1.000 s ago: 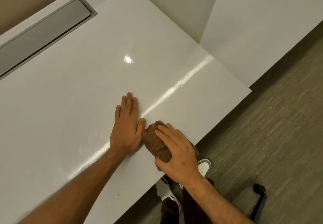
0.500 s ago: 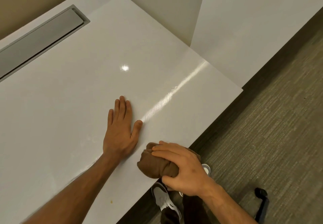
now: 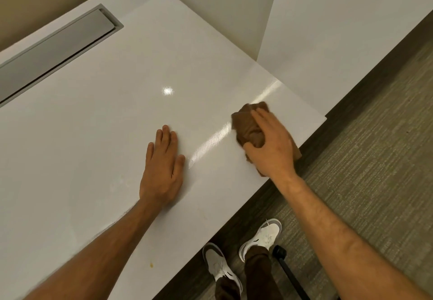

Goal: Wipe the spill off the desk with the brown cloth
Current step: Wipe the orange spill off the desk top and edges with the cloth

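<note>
one head camera, looking down over the desk

there is a single view, worn on the head, so nothing is shared with a second camera. it looks forward and steeply down, close enough that both forearms run in from the bottom edge. the desk [image 3: 98, 149] fills the left and centre, its edges running slantwise, so the view is rotated against the desk. the wide lens takes in the wall along the top left, a divider [image 3: 225, 11] at the top, and the carpet [image 3: 375, 149] down the right. the left hand [image 3: 162, 170] sits near mid-frame, the right hand [image 3: 269, 145] to its right by the desk's near edge. the shoes [image 3: 262, 236] show at the bottom, almost straight below the lens.
</note>
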{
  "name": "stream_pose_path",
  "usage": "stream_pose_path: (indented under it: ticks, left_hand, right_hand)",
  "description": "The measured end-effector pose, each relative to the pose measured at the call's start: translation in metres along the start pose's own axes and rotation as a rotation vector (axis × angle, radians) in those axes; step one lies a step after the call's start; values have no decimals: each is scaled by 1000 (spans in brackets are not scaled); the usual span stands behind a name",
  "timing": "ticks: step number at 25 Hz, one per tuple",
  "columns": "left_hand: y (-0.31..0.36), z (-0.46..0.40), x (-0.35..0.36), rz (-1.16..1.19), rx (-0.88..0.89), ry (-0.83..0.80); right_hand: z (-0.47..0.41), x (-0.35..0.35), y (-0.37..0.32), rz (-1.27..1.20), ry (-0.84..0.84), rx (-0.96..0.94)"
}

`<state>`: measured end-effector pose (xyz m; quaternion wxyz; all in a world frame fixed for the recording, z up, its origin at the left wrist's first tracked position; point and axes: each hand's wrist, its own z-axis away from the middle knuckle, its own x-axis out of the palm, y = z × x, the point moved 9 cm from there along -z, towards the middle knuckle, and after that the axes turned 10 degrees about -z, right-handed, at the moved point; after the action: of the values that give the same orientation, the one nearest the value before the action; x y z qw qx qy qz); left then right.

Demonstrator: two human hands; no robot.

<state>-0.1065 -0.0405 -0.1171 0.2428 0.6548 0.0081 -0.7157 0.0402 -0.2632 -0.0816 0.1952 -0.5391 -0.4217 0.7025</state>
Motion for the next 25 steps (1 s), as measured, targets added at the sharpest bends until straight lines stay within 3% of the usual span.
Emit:
stream_pose_path:
  ticks: [5,9,14,18,21,25]
  left_hand:
    - [-6,0,-9,269,-56,-15]
    - [-17,-5,-13,416,-60,-154]
    - [-15,-5,-21,386,-7,-200]
    - [-7,-1,-19,284,13,-219]
    - [-9,-2,-17,329,-37,-195]
    - [-14,-4,-13,387,-48,-200]
  right_hand:
    - [76,72,-42,2,-178,-210]
    - [138,124,-82,-25,-417,-388]
    - [186,171,-114,-120,-881,-524]
    - [204,174,-114,-86,-1117,-564]
    - [188,141,-91,-128,-1076,-467]
    - [115,52,-16,-138,-669,-152]
